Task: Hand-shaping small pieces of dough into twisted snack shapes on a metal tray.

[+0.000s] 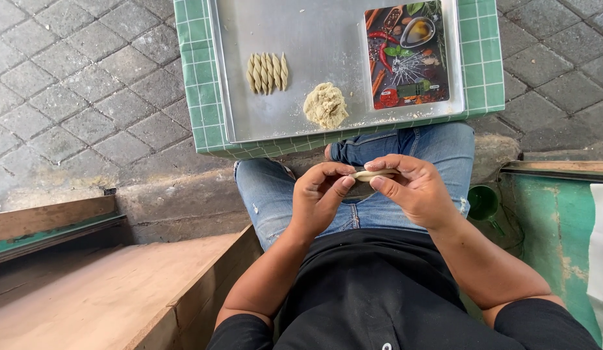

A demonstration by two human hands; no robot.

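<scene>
Both hands up over lap: left hand [319, 194] and right hand [411, 189] pinching small dough strip [373, 174] between fingertips. Shaping step, seemingly. Beyond hands, metal tray [314, 32]: twisted pieces [267, 72], dough lump [325, 105]. Next likely needs firm, even twisting.

I've got a small pale strip of dough [373, 174] lying level across my lap, pinched at both ends, tray at twelve o'clock.
</scene>
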